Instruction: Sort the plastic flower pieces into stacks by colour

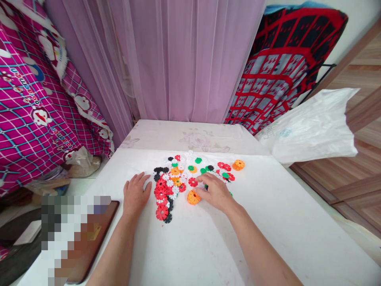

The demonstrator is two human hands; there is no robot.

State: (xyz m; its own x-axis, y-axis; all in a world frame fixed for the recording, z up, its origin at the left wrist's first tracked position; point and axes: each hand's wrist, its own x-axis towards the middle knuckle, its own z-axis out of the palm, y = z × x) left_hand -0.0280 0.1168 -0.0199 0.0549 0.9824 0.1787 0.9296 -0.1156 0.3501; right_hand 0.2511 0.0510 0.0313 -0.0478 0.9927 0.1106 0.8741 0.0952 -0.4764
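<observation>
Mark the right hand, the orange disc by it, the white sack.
right hand (216,193): head view, back of hand.
orange disc (193,198): head view, its middle.
white sack (312,127): head view, broad side.

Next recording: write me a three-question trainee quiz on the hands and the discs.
1. True or false: the left hand lies flat, palm down, on the table.
2. Multiple choice: the disc beside the right hand's thumb is A) orange, B) blue, C) purple.
3. Short answer: what colour are the discs closest to the left hand?

Key
1. True.
2. A, the orange disc.
3. Red: the red discs lie just beside its fingers.
</observation>
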